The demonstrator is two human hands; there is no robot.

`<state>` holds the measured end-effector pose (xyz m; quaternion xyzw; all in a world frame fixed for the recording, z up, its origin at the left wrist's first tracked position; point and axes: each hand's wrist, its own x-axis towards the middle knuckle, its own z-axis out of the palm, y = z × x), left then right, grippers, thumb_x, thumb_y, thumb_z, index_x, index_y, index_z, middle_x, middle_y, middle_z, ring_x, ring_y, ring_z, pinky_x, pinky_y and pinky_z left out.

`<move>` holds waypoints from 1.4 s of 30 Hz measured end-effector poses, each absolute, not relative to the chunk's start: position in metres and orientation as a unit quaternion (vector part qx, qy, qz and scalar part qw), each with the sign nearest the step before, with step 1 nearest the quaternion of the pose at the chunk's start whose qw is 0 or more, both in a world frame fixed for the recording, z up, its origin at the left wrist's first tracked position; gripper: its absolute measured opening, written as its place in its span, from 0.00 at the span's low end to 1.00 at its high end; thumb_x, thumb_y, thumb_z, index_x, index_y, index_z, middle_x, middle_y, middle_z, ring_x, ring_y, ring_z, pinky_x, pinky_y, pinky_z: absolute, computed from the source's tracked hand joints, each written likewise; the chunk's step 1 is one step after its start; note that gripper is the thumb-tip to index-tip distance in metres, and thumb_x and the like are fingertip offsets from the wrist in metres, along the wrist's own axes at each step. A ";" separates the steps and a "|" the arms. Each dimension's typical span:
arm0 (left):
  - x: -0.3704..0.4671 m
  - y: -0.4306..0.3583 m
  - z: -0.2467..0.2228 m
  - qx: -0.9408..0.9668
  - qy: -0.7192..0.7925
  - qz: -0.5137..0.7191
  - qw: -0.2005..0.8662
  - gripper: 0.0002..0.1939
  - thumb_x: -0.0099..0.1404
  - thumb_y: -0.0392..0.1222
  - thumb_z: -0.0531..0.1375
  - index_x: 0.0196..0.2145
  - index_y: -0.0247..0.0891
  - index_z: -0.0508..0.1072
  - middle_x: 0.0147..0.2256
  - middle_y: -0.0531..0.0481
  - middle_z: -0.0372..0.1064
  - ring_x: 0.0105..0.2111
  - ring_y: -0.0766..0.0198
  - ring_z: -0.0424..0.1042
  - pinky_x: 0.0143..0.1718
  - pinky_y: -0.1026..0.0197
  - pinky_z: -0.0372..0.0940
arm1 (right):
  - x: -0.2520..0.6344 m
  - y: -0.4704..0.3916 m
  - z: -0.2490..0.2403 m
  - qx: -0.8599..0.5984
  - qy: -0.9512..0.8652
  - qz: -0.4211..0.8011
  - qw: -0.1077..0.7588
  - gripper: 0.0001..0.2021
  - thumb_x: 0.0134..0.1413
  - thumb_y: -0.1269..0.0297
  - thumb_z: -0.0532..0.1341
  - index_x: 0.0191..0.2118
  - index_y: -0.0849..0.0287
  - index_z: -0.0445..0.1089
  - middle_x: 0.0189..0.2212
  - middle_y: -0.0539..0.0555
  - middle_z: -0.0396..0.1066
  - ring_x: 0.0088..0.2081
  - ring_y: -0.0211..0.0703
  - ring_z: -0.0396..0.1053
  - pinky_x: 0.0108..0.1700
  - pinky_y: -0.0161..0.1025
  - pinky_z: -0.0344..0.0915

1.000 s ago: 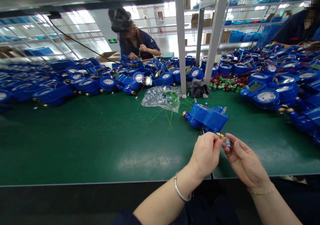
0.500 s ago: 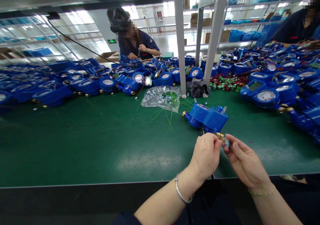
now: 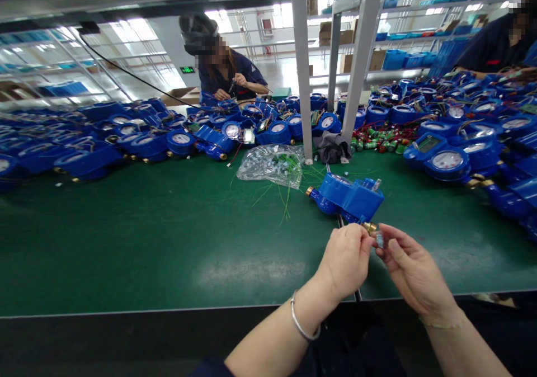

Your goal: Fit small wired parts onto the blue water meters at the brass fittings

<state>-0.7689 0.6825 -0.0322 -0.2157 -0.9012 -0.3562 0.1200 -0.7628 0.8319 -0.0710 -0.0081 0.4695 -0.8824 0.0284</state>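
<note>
Hands [image 3: 377, 259] steady; small blue part [image 3: 380, 239].

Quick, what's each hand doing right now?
Left hand: fingers pinched shut at one end of the small blue part.
Right hand: pinched shut on the same small blue part, near the blue water meter.

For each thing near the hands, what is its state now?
left hand: closed, pinching the small part
right hand: fingers pinching the same small part
small part: held between both hands, above the table
blue meter: lying on the green table, untouched
plastic bag: lying crumpled, open
</note>
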 end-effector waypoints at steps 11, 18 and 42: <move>-0.774 0.677 -0.029 -0.233 -0.910 -0.328 0.095 0.08 0.68 0.42 0.47 0.33 0.39 0.62 0.33 0.52 0.68 0.31 0.64 0.65 0.32 0.62 0.57 | -0.763 0.831 -0.064 0.001 0.529 -0.849 0.010 0.15 0.51 0.63 0.63 0.47 0.54 0.69 0.41 0.51 0.70 0.41 0.36 0.66 0.41 0.28 0.66; -0.770 0.680 -0.028 -0.221 -0.918 -0.307 0.119 0.07 0.67 0.39 0.47 0.35 0.38 0.62 0.35 0.50 0.68 0.34 0.62 0.64 0.35 0.59 0.58 | -0.762 0.827 -0.063 0.002 0.517 -0.856 0.017 0.15 0.51 0.63 0.63 0.47 0.54 0.69 0.40 0.52 0.70 0.39 0.35 0.67 0.41 0.29 0.66; -0.766 0.681 -0.030 -0.221 -0.916 -0.318 0.103 0.08 0.67 0.39 0.46 0.36 0.37 0.63 0.36 0.48 0.68 0.35 0.61 0.65 0.37 0.57 0.59 | -0.759 0.826 -0.062 0.003 0.514 -0.857 0.016 0.16 0.49 0.64 0.64 0.46 0.53 0.68 0.41 0.53 0.70 0.40 0.36 0.67 0.41 0.30 0.67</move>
